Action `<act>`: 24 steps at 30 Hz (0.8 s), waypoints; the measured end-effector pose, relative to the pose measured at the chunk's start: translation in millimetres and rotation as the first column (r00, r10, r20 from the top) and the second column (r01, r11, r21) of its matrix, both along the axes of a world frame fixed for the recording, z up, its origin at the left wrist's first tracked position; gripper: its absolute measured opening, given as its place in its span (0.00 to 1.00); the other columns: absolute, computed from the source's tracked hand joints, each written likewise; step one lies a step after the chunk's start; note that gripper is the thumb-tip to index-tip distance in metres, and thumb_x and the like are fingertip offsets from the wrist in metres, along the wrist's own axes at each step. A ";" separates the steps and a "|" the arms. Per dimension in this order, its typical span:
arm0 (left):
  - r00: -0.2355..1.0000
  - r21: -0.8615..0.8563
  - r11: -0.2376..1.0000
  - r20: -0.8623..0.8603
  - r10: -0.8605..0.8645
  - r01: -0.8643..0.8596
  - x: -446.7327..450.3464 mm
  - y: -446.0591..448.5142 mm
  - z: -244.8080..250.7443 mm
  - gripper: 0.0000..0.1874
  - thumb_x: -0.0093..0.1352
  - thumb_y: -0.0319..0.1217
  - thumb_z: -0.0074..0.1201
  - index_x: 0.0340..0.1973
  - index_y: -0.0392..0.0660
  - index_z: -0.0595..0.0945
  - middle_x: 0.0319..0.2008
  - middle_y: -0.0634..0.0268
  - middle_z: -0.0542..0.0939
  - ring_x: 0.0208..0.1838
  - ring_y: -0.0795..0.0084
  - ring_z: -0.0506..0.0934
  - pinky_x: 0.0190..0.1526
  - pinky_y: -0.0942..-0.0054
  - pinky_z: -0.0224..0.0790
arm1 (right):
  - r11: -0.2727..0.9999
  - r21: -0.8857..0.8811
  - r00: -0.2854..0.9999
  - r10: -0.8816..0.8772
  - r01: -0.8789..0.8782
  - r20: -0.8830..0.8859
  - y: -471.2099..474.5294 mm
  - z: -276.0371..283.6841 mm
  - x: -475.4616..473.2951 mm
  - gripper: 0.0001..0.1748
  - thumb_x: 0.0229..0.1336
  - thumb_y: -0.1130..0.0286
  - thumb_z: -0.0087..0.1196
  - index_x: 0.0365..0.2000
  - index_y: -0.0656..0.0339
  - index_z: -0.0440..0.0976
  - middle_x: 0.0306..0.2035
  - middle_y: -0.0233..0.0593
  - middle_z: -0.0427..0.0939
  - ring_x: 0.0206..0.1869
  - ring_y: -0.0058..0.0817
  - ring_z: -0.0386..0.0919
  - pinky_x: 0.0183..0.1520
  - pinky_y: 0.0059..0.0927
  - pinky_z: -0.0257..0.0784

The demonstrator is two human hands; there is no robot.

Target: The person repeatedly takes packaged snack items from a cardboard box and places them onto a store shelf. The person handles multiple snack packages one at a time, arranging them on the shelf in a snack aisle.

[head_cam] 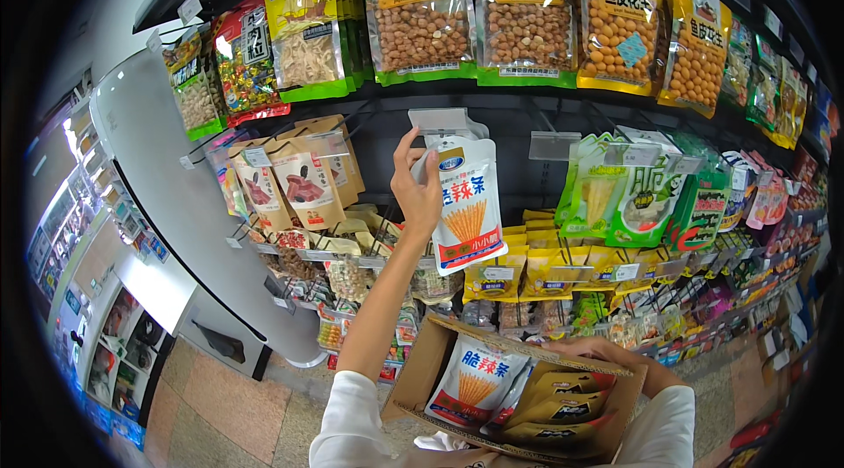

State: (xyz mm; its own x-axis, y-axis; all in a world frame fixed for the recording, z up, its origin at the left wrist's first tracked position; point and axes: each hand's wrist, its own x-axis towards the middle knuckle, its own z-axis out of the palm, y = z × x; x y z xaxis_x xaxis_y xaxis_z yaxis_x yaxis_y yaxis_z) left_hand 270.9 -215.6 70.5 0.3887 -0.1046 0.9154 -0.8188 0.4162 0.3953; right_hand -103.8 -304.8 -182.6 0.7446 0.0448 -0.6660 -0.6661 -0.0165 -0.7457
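Observation:
My left hand [418, 188] is raised to a display hook, its fingers at the top left edge of a white snack pouch [471, 211] with red and blue print. The pouch hangs tilted beneath a clear price-tag holder [438, 118]; whether the hook passes through it, I cannot tell. Low in front of my body is an open cardboard box [415, 376], with my right hand [583, 347] at its far side, mostly hidden behind the wall. Inside the box, white pouches [473, 381] of the same look stand at the left and several brown-gold pouches [560, 405] at the right.
Large peanut bags [422, 26] hang in the row above. Brown kraft pouches [304, 181] hang to the left, green snack bags [643, 191] to the right, and yellow packets [550, 270] below. A rounded white pillar [198, 184] borders the shelving at the left, beside a counter [151, 277].

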 end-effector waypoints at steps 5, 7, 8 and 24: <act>0.988 -0.070 0.996 -0.143 -0.064 0.054 -1.3 -23.3 -3.9 0.29 0.72 0.23 0.60 0.65 0.39 0.63 0.36 0.54 0.83 0.41 0.68 0.82 0.47 0.69 0.73 | 0.999 -0.039 1.000 -0.021 0.021 0.000 -35.2 -73.7 -19.6 0.52 0.64 0.22 0.36 0.74 0.47 0.59 0.69 0.41 0.70 0.62 0.31 0.75 0.60 0.34 0.74; 0.990 -0.056 0.998 -0.137 0.018 -0.026 17.2 -27.0 -10.5 0.25 0.69 0.23 0.61 0.57 0.39 0.66 0.38 0.55 0.83 0.42 0.70 0.82 0.46 0.70 0.72 | 0.999 -0.047 0.977 0.002 -0.013 -0.213 -16.9 -21.8 -0.2 0.53 0.63 0.21 0.37 0.74 0.48 0.59 0.68 0.43 0.71 0.62 0.31 0.75 0.61 0.34 0.74; 0.990 -0.065 0.998 -0.139 -0.025 0.016 23.1 -38.2 -10.8 0.23 0.69 0.22 0.60 0.56 0.38 0.68 0.37 0.56 0.83 0.41 0.71 0.81 0.45 0.71 0.72 | 0.999 -0.045 0.990 -0.015 0.009 -0.139 -21.1 -34.7 -8.6 0.52 0.63 0.22 0.38 0.74 0.49 0.59 0.68 0.43 0.71 0.62 0.31 0.75 0.61 0.33 0.74; 0.955 -0.006 0.968 -0.162 -0.250 0.252 80.4 -111.0 -18.5 0.13 0.65 0.22 0.61 0.45 0.36 0.84 0.38 0.61 0.86 0.41 0.75 0.82 0.46 0.74 0.74 | 0.997 -0.082 0.989 0.023 -0.011 0.143 -7.3 -9.5 -28.3 0.46 0.72 0.31 0.33 0.79 0.43 0.43 0.78 0.43 0.54 0.76 0.37 0.56 0.73 0.38 0.57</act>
State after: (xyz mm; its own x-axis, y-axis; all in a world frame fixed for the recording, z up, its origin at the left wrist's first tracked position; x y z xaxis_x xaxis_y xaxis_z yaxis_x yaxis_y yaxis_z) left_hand 351.3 -326.5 51.9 0.4897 -0.2306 0.8408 -0.6140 0.5934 0.5204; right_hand -132.1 -312.2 -192.1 0.8326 0.0088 -0.5538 -0.5508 -0.0907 -0.8297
